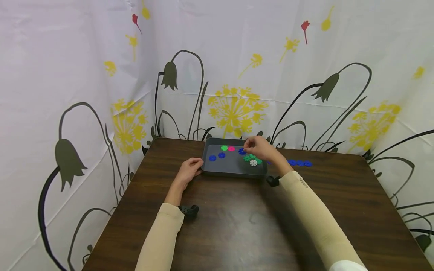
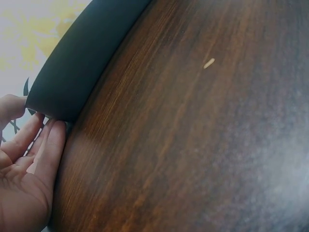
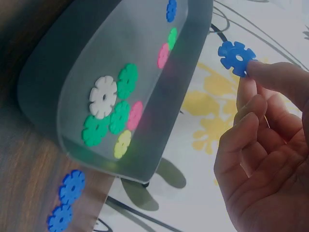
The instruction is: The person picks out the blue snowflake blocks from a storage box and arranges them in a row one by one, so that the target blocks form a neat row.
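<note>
My right hand is raised over the right half of a dark grey tray. Between thumb and fingertips it pinches a blue flower-shaped disc, a flat notched plastic piece with a hole in the middle. At the tray's front left corner, my left hand grips the wall, thumb at the rim and fingers lower down. Inside the tray lie a white disc, several green discs, pink discs, a yellow disc and blue discs.
A row of linked blue discs lies on the brown wooden table, right of the tray. Behind the table hangs a white curtain with a flower print. A small pale crumb-like speck is on the wood near the tray.
</note>
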A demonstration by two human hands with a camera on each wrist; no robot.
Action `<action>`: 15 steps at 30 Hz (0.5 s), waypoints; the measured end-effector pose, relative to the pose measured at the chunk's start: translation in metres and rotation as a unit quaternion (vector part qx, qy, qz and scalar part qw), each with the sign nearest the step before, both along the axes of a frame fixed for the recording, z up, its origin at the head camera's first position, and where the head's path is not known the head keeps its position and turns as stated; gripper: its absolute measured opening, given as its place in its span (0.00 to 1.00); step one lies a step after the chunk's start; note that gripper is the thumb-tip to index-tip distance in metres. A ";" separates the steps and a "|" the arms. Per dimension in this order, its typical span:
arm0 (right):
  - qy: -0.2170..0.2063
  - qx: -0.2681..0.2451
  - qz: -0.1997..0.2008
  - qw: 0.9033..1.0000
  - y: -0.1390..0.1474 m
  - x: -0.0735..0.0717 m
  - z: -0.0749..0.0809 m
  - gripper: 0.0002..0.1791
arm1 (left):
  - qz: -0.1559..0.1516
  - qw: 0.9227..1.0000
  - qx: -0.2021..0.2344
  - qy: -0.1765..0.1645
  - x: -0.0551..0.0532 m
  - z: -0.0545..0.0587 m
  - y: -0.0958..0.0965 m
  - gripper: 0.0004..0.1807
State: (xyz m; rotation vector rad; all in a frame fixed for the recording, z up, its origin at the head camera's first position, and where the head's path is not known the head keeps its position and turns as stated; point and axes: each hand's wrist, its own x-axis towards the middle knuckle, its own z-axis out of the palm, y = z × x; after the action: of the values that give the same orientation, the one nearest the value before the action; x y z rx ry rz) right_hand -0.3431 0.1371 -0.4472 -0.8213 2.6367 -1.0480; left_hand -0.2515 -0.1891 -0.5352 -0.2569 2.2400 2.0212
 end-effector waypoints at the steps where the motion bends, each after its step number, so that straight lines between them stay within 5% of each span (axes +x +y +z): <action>1: 0.000 -0.001 -0.002 1.000 0.002 0.001 0.000 0.06 | 0.000 1.000 -0.001 0.000 0.000 0.000 -0.001 0.25; 15: 0.019 -0.049 -0.060 0.997 0.044 0.009 0.003 0.06 | -0.005 1.000 -0.015 0.002 -0.003 -0.002 -0.001 0.26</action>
State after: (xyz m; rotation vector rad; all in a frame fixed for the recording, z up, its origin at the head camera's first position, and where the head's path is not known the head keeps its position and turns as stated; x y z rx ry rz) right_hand -0.3338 0.1814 -0.4444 -0.7140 2.7147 -1.2118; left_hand -0.2542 -0.1898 -0.5367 -0.2451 2.2708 1.9863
